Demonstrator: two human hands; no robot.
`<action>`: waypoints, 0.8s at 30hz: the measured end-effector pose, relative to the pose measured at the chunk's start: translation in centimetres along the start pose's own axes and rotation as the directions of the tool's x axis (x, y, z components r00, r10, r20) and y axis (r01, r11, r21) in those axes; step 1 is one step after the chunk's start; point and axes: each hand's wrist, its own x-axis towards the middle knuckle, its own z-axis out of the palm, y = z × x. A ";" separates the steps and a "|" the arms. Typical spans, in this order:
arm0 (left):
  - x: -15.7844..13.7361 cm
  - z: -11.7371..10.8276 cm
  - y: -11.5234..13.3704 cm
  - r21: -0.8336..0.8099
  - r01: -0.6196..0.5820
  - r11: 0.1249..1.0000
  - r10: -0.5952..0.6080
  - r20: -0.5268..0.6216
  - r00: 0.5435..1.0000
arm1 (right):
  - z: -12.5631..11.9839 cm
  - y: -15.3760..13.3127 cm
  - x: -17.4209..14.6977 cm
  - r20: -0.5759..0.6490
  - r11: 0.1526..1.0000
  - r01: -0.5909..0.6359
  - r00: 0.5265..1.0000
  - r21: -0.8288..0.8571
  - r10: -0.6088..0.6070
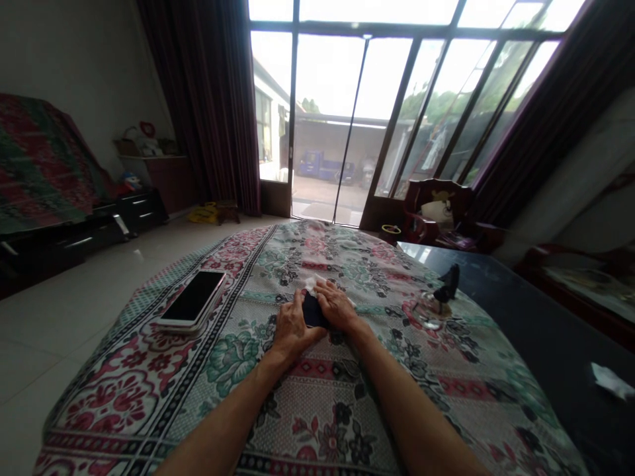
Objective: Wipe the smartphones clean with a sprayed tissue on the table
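Observation:
A small, dark, flat rectangular object [313, 312] lies on the patterned cloth between my two hands; its exact kind cannot be made out. My left hand [292, 325] holds it from the left, thumb along its near edge and fingers at its left side. From the right, my right hand [335, 307] presses a crumpled white tissue [311, 283] at the object's far edge, fingers bent over it. Part of the tissue is hidden beneath those fingers.
A white-framed device with a black screen [194, 297] rests on another at left. To the right stands a clear spray bottle [429, 311] with a black nozzle. The floral cloth [327, 403] covers the table; a dark tabletop [526, 311] with white paper [612, 381] adjoins it.

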 end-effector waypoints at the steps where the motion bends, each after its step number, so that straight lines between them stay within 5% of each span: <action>1: 0.0 0.1 -0.1 0.003 -0.006 1.000 0.006 -0.006 1.000 | -0.1 -0.5 -0.5 0.011 1.000 0.009 1.000 0.002 -0.009; 13: 0.0 0.3 -0.5 0.083 -0.013 0.996 0.016 -0.033 0.999 | -2.5 -4.3 -6.5 0.129 0.991 0.122 0.983 0.051 -0.128; 17: -0.1 0.2 0.0 0.097 0.014 0.995 -0.010 -0.044 0.999 | -2.1 -3.5 -4.7 0.097 1.000 0.025 0.995 0.001 -0.025; 24: -0.1 -0.2 0.5 0.022 0.003 1.000 -0.002 -0.019 1.000 | -1.0 -0.7 0.3 0.023 1.000 0.021 1.000 -0.020 -0.021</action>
